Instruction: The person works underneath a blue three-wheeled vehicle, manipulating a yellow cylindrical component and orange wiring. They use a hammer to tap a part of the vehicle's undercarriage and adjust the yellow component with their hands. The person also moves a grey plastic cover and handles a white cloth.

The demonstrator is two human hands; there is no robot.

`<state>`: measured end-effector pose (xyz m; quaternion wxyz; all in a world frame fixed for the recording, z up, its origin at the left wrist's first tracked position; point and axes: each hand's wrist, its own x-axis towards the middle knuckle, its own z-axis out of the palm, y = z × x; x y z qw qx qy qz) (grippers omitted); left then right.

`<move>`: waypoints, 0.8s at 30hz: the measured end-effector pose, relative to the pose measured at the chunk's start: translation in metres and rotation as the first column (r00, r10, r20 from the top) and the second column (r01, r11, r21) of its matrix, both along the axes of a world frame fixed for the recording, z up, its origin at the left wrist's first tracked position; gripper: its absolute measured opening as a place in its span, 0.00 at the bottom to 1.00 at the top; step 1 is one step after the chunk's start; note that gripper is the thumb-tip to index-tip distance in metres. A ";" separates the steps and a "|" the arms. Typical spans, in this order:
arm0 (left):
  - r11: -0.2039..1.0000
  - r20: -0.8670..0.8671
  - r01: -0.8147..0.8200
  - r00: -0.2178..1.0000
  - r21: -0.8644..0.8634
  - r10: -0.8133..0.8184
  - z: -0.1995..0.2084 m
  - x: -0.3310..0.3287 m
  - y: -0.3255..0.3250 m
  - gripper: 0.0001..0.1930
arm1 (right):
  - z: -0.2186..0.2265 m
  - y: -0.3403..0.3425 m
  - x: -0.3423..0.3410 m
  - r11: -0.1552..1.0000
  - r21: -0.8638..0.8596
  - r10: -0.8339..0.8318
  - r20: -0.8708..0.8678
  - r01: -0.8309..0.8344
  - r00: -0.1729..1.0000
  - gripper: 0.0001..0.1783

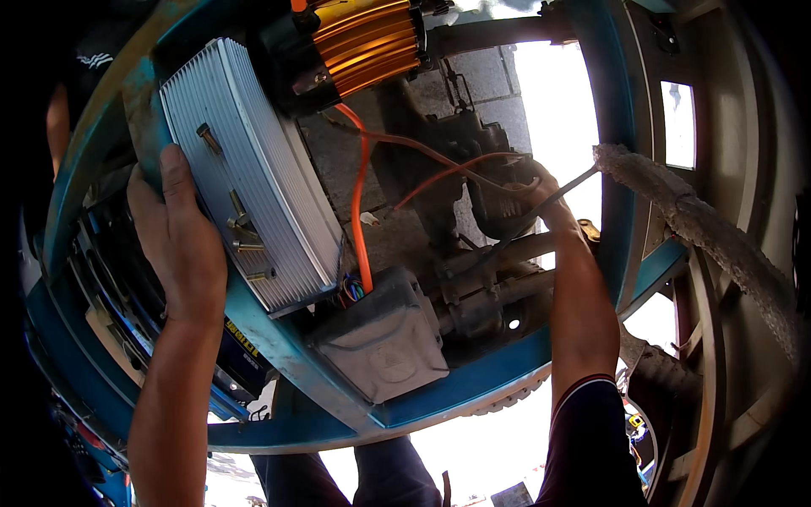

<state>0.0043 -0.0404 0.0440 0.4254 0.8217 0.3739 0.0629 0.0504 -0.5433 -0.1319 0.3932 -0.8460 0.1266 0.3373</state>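
My left hand (182, 245) lies along the blue metal frame bar (253, 338), fingers stretched and thumb apart, against the side of a silver finned metal box (262, 177). Several loose bolts (240, 221) rest on the fins of that box. My right hand (543, 198) reaches down into the frame, its fingers closed on a thin orange-brown cable (422, 150); its fingertips are partly hidden. A dark cable (568, 188) runs past that hand. Beneath it sit dirty axle parts (486, 203).
At the top stands a motor with a gold finned casing (367, 46). A thick orange cable (358, 211) drops from it towards a dusty grey cover (389, 342). On the right, a rough, dirt-crusted wrapped hose (684, 211) slants across the frame.
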 end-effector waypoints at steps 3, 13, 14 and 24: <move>1.000 -0.005 -0.021 1.000 -0.023 0.021 -0.002 -0.001 0.003 0.37 | 0.004 0.001 0.007 0.986 0.124 -0.097 -0.124 0.113 0.988 0.35; 0.980 -0.007 0.043 0.999 0.196 -0.042 -0.004 -0.007 0.006 0.35 | 0.021 0.018 0.005 0.995 -0.036 -0.101 -0.156 0.097 0.982 0.30; 0.988 -0.092 0.049 0.995 0.150 -0.036 0.004 -0.003 -0.002 0.37 | 0.022 0.014 0.001 0.996 -0.057 -0.079 -0.153 0.071 0.985 0.29; 0.999 0.040 -0.031 0.999 -0.020 0.032 0.024 -0.014 0.005 0.40 | 0.036 -0.041 -0.013 0.859 -0.495 -0.183 -0.051 0.135 0.982 0.20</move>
